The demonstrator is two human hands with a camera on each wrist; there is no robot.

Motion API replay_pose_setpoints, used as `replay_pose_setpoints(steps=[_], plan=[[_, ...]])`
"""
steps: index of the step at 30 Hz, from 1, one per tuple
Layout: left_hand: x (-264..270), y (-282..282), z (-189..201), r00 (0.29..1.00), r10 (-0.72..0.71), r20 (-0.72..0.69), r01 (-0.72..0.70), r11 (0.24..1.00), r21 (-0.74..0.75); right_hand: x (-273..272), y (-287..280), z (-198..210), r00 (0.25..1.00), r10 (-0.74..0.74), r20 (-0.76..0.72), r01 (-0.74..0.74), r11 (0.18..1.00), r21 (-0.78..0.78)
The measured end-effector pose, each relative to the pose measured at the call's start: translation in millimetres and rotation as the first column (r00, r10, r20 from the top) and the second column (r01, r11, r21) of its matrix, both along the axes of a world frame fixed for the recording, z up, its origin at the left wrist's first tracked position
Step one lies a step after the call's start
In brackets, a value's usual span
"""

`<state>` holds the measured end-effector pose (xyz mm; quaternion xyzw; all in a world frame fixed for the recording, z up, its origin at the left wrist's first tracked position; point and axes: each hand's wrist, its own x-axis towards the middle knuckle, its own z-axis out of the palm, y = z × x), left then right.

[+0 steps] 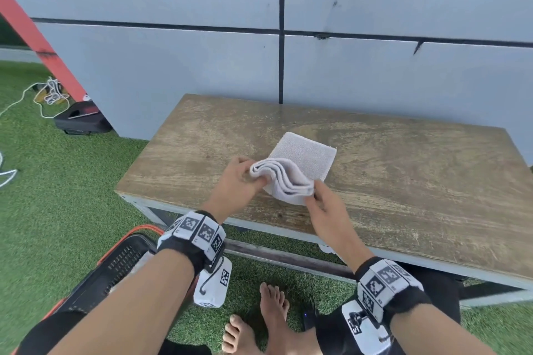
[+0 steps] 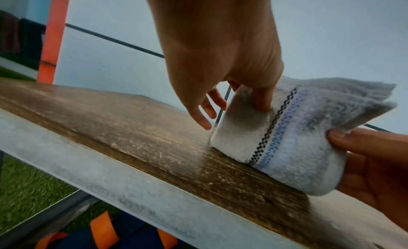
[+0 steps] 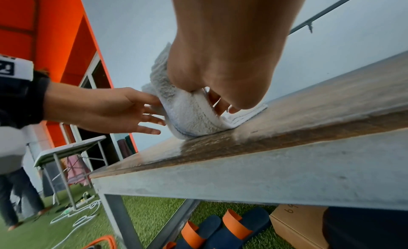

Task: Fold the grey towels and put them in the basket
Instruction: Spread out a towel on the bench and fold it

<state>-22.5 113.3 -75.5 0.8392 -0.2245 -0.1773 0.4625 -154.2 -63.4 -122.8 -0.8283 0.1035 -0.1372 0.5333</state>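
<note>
A grey towel [image 1: 301,166], folded into several layers, lies on the wooden table [image 1: 403,181] near its front edge. Its near end is lifted and curled over. My left hand [image 1: 253,179] pinches that end's left corner; in the left wrist view its thumb [image 2: 261,99] presses into the towel [image 2: 264,139], which carries a black and blue stitched stripe. My right hand [image 1: 315,192] pinches the right corner, fingers curled round the towel [image 3: 189,113] layers. The black basket [image 1: 124,262] with an orange rim stands on the grass below my left forearm, partly hidden.
A grey panel wall stands right behind the table. Blue and orange slippers [image 3: 220,230] and a cardboard box [image 3: 295,223] lie under it. A black case [image 1: 80,121] and white cables [image 1: 49,92] lie on the grass at left. Another person [image 3: 13,191] stands by a white folding table [image 3: 66,151].
</note>
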Motion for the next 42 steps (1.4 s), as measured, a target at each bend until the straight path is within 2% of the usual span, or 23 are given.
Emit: replay_pose_setpoints(steps=[2, 3, 6, 11, 16, 23, 31, 35, 39, 40, 42], plan=[[-1.5, 0.1, 0.1, 0.997, 0.0, -0.081, -0.006, 0.997, -0.072, 0.4, -8.1, -2.6, 0.998, -0.056, -0.029, 0.058, 0.997, 0.058], [-3.5, 0.7, 0.9, 0.996, -0.022, -0.09, 0.017, 0.998, -0.057, -0.2, -11.9, -2.8, 0.996, -0.08, -0.049, 0.083, 0.995, 0.056], [-8.0, 2.1, -3.5, 0.987, -0.112, -0.113, 0.112, 0.994, -0.006, -2.3, -17.8, -2.9, 0.992, -0.1, -0.075, 0.102, 0.994, 0.023], [-13.8, -0.4, -20.7, 0.971, -0.128, -0.202, 0.129, 0.992, -0.009, -10.0, -18.6, -4.6, 0.991, -0.113, -0.07, 0.108, 0.992, -0.067], [-10.7, -18.1, -31.6, 0.994, -0.003, -0.109, 0.006, 0.999, 0.033, -5.7, -22.2, -7.1, 0.965, -0.2, -0.17, 0.181, 0.976, -0.117], [3.8, -46.3, -53.2, 0.986, 0.115, 0.119, -0.144, 0.951, 0.274, 17.8, -32.8, -7.6, 0.887, -0.275, -0.371, 0.216, 0.957, -0.192], [8.5, -56.2, -60.6, 0.971, 0.171, 0.169, -0.222, 0.909, 0.354, 26.4, -29.9, -2.6, 0.85, -0.312, -0.424, 0.229, 0.944, -0.236], [11.6, -58.3, -58.2, 0.969, 0.192, 0.156, -0.236, 0.905, 0.355, 26.9, -29.5, -5.3, 0.848, -0.327, -0.417, 0.258, 0.942, -0.215], [4.3, -55.3, -55.5, 0.946, 0.282, 0.16, -0.311, 0.928, 0.206, 21.5, -25.8, -4.0, 0.871, -0.339, -0.355, 0.326, 0.94, -0.096], [1.4, -54.8, -54.9, 0.936, 0.307, 0.173, -0.332, 0.932, 0.146, 18.2, -22.7, -3.7, 0.886, -0.366, -0.285, 0.328, 0.929, -0.172], [-5.4, -54.3, -54.4, 0.909, 0.335, 0.247, -0.354, 0.935, 0.034, 12.1, -18.0, -7.8, 0.919, -0.386, -0.076, 0.31, 0.83, -0.465]])
